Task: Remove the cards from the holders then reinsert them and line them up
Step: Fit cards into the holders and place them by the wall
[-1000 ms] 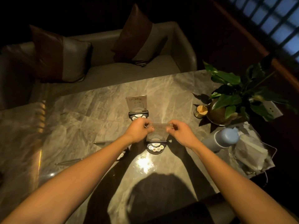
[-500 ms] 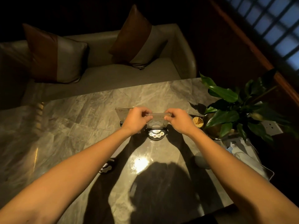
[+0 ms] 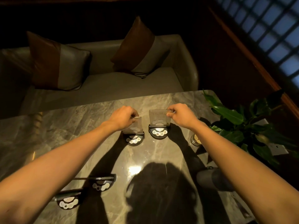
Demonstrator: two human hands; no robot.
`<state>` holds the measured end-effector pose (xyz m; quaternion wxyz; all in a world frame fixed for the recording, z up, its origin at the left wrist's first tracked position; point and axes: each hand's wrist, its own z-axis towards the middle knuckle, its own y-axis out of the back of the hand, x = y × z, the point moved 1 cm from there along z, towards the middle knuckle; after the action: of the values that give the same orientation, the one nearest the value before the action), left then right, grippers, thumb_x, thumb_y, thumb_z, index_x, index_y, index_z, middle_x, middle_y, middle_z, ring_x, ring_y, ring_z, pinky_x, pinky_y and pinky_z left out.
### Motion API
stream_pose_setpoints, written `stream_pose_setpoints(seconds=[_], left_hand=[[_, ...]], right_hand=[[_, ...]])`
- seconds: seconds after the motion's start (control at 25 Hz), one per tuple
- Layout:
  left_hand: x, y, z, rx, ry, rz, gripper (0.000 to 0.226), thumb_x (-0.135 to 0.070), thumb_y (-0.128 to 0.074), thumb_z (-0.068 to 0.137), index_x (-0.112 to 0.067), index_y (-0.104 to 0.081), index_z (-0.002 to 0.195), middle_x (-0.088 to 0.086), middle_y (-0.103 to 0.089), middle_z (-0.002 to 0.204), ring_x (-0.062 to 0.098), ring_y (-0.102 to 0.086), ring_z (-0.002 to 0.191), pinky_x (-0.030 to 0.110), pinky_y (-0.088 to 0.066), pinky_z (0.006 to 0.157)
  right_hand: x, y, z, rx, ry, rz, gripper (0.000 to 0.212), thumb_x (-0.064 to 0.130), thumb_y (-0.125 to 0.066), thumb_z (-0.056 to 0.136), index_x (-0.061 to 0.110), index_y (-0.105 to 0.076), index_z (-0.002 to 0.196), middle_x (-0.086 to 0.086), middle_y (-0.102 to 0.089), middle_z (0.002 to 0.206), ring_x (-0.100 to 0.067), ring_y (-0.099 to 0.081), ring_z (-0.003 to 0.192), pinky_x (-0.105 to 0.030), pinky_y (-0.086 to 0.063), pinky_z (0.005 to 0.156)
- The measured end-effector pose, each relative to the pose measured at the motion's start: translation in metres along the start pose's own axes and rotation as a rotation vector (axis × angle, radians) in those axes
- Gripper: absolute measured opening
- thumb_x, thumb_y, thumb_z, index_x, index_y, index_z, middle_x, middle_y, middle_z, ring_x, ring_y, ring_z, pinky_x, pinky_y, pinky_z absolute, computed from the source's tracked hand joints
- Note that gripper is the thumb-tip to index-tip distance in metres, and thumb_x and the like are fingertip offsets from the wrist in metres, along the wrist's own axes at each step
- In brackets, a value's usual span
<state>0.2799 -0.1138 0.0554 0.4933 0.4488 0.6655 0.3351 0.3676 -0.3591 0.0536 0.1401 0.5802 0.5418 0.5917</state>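
Observation:
Two clear cards stand upright in black holders side by side near the far middle of the marble table point(image 3: 68, 126). My left hand point(image 3: 123, 118) pinches the top edge of the left card point(image 3: 135, 126), which sits in the left holder point(image 3: 134, 139). My right hand point(image 3: 181, 116) pinches the top right corner of the right card point(image 3: 159, 118), seated in the right holder point(image 3: 159, 132). Two more holders point(image 3: 101, 184) point(image 3: 68, 202) lie nearer me on the left, each with a card lying flat.
A potted plant point(image 3: 234, 125) and a small glass jar point(image 3: 196, 139) stand at the table's right edge. A dark bottle point(image 3: 210, 180) lies near my right forearm. A sofa with two cushions point(image 3: 139, 47) is beyond the table's far edge.
Earlier both hands held one card together over a single holder. Now the hands are apart, each on its own card, with the two holders standing side by side. The view tilted downward.

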Motion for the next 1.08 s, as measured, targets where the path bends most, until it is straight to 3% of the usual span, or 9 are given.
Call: stream_pose_setpoints(seconds=[0.2,0.4,0.68,0.88,1.08], left_hand=[[-0.008,0.032,0.046,-0.072,-0.06,-0.19,0.015,-0.02,-0.072,0.092,-0.019,-0.08,0.105,-0.002,-0.078,0.103,0.011,-0.067,0.091,0.032,-0.052,0.082],[-0.038,0.064,0.093,-0.155,-0.137,-0.183,0.026,-0.018,-0.069,0.095,-0.014,-0.075,0.12,0.001,-0.073,0.109,0.007,-0.057,0.088,0.026,-0.043,0.08],[-0.08,0.054,0.164,-0.164,-0.181,-0.231,0.026,-0.016,-0.067,0.097,-0.01,-0.074,0.121,0.008,-0.072,0.107,0.011,-0.059,0.091,0.024,-0.04,0.081],[-0.103,0.019,0.21,-0.125,-0.146,-0.288,0.026,-0.017,-0.067,0.097,-0.011,-0.073,0.122,0.006,-0.073,0.111,0.009,-0.057,0.091,0.026,-0.044,0.083],[-0.131,0.0,0.257,-0.092,-0.159,-0.296,0.023,-0.02,-0.07,0.094,-0.016,-0.077,0.116,0.003,-0.077,0.111,0.019,-0.069,0.102,0.035,-0.054,0.09]], right_hand=[[0.011,0.045,0.04,-0.014,0.076,-0.085,0.026,0.019,-0.061,0.098,0.022,-0.068,0.122,0.002,-0.071,0.113,-0.019,-0.064,0.105,-0.043,-0.055,0.09],[0.003,0.101,0.081,-0.016,0.108,-0.133,0.024,0.021,-0.061,0.098,0.02,-0.067,0.121,-0.002,-0.07,0.123,-0.019,-0.064,0.115,-0.043,-0.054,0.097],[-0.058,0.141,0.118,-0.039,0.064,-0.251,0.031,0.022,-0.06,0.099,0.013,-0.067,0.127,-0.004,-0.063,0.126,-0.022,-0.06,0.117,-0.041,-0.05,0.101],[-0.116,0.163,0.129,-0.063,-0.019,-0.171,0.029,0.02,-0.06,0.099,0.014,-0.067,0.126,-0.006,-0.067,0.128,-0.023,-0.062,0.119,-0.038,-0.053,0.096],[-0.157,0.178,0.138,-0.059,-0.035,-0.22,0.027,0.018,-0.057,0.1,0.014,-0.067,0.124,-0.004,-0.067,0.126,-0.021,-0.062,0.117,-0.03,-0.048,0.088]])
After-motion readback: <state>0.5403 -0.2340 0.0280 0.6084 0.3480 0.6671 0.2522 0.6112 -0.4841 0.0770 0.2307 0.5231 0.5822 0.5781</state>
